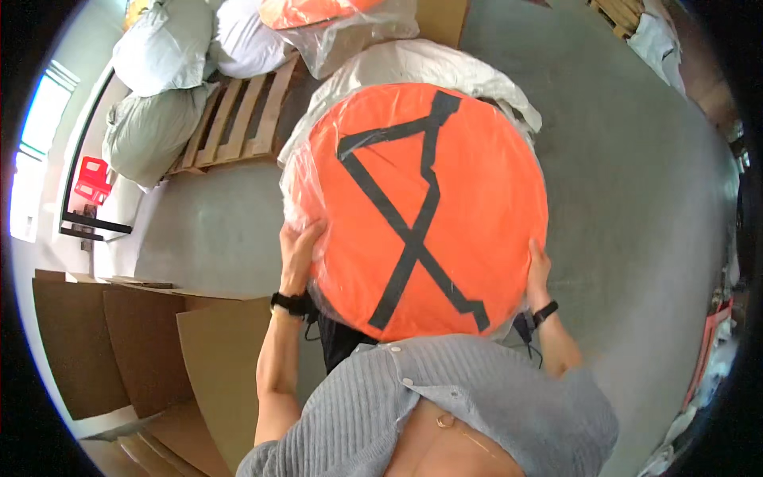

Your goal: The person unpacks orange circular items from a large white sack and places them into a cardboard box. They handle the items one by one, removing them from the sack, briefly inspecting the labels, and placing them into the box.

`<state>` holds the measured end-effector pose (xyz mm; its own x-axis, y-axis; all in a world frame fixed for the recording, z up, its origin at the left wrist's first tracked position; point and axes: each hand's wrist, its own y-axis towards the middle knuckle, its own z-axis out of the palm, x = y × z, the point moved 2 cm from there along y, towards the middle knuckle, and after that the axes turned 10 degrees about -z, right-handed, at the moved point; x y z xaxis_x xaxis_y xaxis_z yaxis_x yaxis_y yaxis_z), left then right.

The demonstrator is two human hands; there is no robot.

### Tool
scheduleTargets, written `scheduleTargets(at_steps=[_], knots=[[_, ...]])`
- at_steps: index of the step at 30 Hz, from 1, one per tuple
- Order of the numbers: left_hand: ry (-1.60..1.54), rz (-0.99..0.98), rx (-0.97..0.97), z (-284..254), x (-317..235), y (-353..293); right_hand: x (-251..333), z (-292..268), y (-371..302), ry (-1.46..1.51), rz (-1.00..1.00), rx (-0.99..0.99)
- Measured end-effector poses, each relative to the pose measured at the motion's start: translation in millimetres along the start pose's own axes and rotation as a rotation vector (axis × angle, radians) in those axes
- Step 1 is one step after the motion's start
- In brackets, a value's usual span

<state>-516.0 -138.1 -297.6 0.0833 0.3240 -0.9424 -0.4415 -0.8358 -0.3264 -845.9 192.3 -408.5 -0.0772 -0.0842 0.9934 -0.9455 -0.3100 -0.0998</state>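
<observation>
In the head view, a large round orange cushion (425, 211) fills the middle of the picture, wrapped in clear plastic film and crossed by strips of dark tape that form a rough X over its face. It is held up off the grey concrete floor (636, 183), in front of the person's chest. The left hand (298, 253) grips the cushion's rim at about 8 o'clock, its fingers spread and curled over the edge onto the plastic, with a black band on the wrist just below. The right hand (539, 269) presses flat against the rim at about 4 o'clock, fingers together along the edge; a dark band sits on that wrist too. Both forearms rise from the lower edge, out of a grey ribbed cardigan (477, 397). Behind the cushion, at 12 o'clock, lies a white sack (413, 67), partly hidden by it. Further toward 11 o'clock a wooden pallet (238, 119) carries pale stuffed sacks (159, 56), and another orange cushion in plastic (318, 12) shows at the top edge. At 9 o'clock a red crate (93, 179) sits by the wall, near a bright window (40, 127). Flat brown cardboard sheets (159, 350) lean at 7 o'clock, just beside the left elbow.
</observation>
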Motion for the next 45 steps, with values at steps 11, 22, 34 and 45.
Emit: scheduleTargets(at_steps=[11, 22, 34, 45], knots=[[0.2, 0.529, -0.362, -57, -122, -106, 78, 66, 31, 0.762, -0.115, 0.193], [0.193, 0.773, -0.575, -142, -220, -191, 157, 121, 46, 0.459, -0.406, 0.504], [0.119, 0.66, -0.423, -108, -270, -215, 363, 127, 57, 0.12, -0.901, 0.973], [-0.007, 1.026, -0.425, -143, -342, -272, 468, 169, 26, 0.451, -0.807, 0.9]])
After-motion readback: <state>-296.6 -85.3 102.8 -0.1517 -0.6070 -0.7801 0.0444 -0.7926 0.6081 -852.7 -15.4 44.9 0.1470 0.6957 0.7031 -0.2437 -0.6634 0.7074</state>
